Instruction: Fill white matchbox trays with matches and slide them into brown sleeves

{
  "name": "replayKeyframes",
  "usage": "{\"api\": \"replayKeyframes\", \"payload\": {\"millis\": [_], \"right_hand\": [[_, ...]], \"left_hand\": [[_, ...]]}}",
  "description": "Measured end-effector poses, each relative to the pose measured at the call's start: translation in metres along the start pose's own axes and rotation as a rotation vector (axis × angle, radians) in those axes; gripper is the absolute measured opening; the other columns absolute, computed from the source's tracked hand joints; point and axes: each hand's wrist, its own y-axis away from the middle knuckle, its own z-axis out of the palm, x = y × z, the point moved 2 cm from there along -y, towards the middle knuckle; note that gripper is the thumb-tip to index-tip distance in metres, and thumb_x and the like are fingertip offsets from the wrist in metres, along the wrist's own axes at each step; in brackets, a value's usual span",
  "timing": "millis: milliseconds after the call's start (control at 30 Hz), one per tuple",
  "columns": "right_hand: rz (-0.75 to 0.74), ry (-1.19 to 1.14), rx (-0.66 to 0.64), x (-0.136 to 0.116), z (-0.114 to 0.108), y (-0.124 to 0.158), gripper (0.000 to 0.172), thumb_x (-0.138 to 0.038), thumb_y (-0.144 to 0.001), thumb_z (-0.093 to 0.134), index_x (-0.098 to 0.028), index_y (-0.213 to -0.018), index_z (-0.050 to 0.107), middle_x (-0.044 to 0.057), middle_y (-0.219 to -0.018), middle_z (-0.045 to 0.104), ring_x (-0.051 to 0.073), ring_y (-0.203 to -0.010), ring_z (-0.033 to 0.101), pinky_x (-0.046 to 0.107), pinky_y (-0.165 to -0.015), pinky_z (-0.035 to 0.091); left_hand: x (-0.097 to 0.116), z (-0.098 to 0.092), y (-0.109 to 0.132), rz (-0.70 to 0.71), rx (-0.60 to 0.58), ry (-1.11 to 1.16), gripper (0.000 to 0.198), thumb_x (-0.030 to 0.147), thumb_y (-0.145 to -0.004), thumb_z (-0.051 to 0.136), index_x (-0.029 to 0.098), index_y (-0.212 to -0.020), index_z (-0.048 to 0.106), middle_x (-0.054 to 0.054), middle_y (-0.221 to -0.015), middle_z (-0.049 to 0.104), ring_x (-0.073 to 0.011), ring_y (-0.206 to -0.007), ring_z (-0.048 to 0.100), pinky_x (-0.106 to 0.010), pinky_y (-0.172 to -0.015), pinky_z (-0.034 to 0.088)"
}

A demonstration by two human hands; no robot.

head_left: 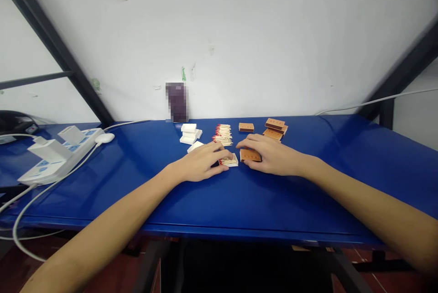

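The left grip [205, 161] is holding a small white tray [236, 162] of matches [226, 161], thumb at its near side and fingers over its far edge. Just right of that, the right grip [273, 154] is clasping an orange matchbox [251, 156] between thumb and fingers, its near end facing the tray. Beyond the left fingers, loose red-tipped matches [223, 135] are lying in a heap. Behind the left knuckles, one white tray [195, 146] is sitting close by, and more white trays [189, 134] are resting stacked farther back. Past the right fingers, a single matchbox [246, 127] is lying alone; right of it, other matchboxes [275, 128] are forming a pile. Well left of both grips, a power strip [54, 170] is standing on the blue worktop [219, 201].
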Motion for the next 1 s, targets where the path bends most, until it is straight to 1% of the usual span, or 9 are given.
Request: {"api": "replayKeyframes", "payload": {"millis": [100, 167, 333, 500, 567, 667, 733, 900, 1000], "right_hand": [[-0.043, -0.027, -0.006, -0.005, 0.001, 0.000, 0.035, -0.024, -0.085, 0.056, -0.018, -0.119, 0.059, 0.012, -0.110, 0.063, 0.028, -0.100, 0.060, 0.043, -0.088, 0.048], [-0.060, -0.038, -0.012, -0.009, 0.001, 0.001, 0.034, -0.022, -0.084, 0.056, -0.019, -0.119, 0.058, 0.012, -0.108, 0.063, 0.027, -0.098, 0.060, 0.043, -0.088, 0.047], [-0.092, -0.028, 0.016, -0.015, -0.004, 0.002, 0.033, -0.020, -0.081, 0.059, -0.019, -0.114, 0.059, 0.010, -0.100, 0.064, 0.026, -0.089, 0.059, 0.042, -0.082, 0.047], [-0.073, -0.047, 0.000, -0.014, -0.003, 0.001, 0.035, -0.021, -0.080, 0.061, -0.022, -0.115, 0.059, 0.009, -0.101, 0.065, 0.026, -0.090, 0.061, 0.041, -0.081, 0.047], [-0.074, -0.059, 0.000, -0.013, -0.002, 0.001, 0.035, -0.022, -0.080, 0.061, -0.022, -0.115, 0.060, 0.009, -0.101, 0.066, 0.026, -0.090, 0.061, 0.041, -0.082, 0.048], [-0.083, -0.059, 0.003, -0.013, -0.002, 0.002, 0.035, -0.022, -0.080, 0.061, -0.022, -0.114, 0.060, 0.009, -0.101, 0.066, 0.026, -0.089, 0.061, 0.041, -0.081, 0.048], [-0.089, -0.055, 0.006, -0.012, -0.002, 0.002, 0.035, -0.022, -0.080, 0.062, -0.021, -0.114, 0.059, 0.009, -0.102, 0.066, 0.026, -0.090, 0.061, 0.040, -0.081, 0.048], [-0.081, -0.041, 0.026, -0.011, -0.001, 0.000, 0.032, -0.022, -0.080, 0.062, -0.021, -0.112, 0.061, 0.009, -0.101, 0.065, 0.026, -0.090, 0.061, 0.040, -0.081, 0.048], [-0.087, -0.047, 0.039, -0.012, -0.001, -0.001, 0.031, -0.023, -0.081, 0.062, -0.021, -0.111, 0.061, 0.009, -0.102, 0.066, 0.026, -0.090, 0.061, 0.041, -0.082, 0.048]], "left_hand": [[-0.001, 0.000, 0.000, -0.029, 0.022, 0.053, 0.033, 0.039, -0.099, 0.047, 0.021, -0.127, 0.049, -0.009, -0.114, 0.060, -0.0233, -0.101, 0.055, -0.035, -0.085, 0.043], [-0.001, 0.000, 0.001, -0.042, 0.026, 0.066, 0.033, 0.039, -0.098, 0.048, 0.021, -0.126, 0.047, -0.009, -0.115, 0.060, -0.0232, -0.101, 0.055, -0.035, -0.086, 0.043], [0.001, -0.002, 0.000, -0.066, -0.002, 0.062, 0.023, 0.039, -0.098, 0.049, 0.019, -0.106, 0.054, -0.007, -0.106, 0.060, -0.0216, -0.095, 0.054, -0.033, -0.081, 0.044], [0.000, -0.002, -0.002, -0.117, 0.027, 0.132, 0.029, 0.037, -0.094, 0.057, 0.019, -0.117, 0.056, -0.007, -0.110, 0.062, -0.0228, -0.103, 0.056, -0.035, -0.087, 0.045], [-0.002, 0.000, -0.002, -0.126, 0.050, 0.167, 0.029, 0.037, -0.092, 0.060, 0.019, -0.115, 0.060, -0.007, -0.108, 0.062, -0.0223, -0.103, 0.057, -0.035, -0.088, 0.046], [-0.004, 0.001, -0.003, -0.111, 0.085, 0.211, 0.026, 0.035, -0.091, 0.062, 0.019, -0.111, 0.065, -0.006, -0.106, 0.062, -0.0198, -0.096, 0.060, -0.034, -0.086, 0.047], [-0.003, 0.001, -0.003, -0.102, 0.096, 0.230, 0.024, 0.034, -0.091, 0.062, 0.019, -0.110, 0.066, -0.006, -0.105, 0.062, -0.0189, -0.095, 0.060, -0.033, -0.086, 0.048], [-0.002, 0.000, -0.002, -0.053, 0.102, 0.250, 0.026, 0.033, -0.095, 0.057, 0.020, -0.114, 0.066, -0.008, -0.109, 0.059, -0.0195, -0.100, 0.057, -0.034, -0.091, 0.047], [-0.001, 0.000, -0.001, -0.039, 0.101, 0.251, 0.027, 0.033, -0.096, 0.055, 0.020, -0.117, 0.065, -0.008, -0.110, 0.058, -0.0196, -0.100, 0.057, -0.035, -0.092, 0.047]]}}
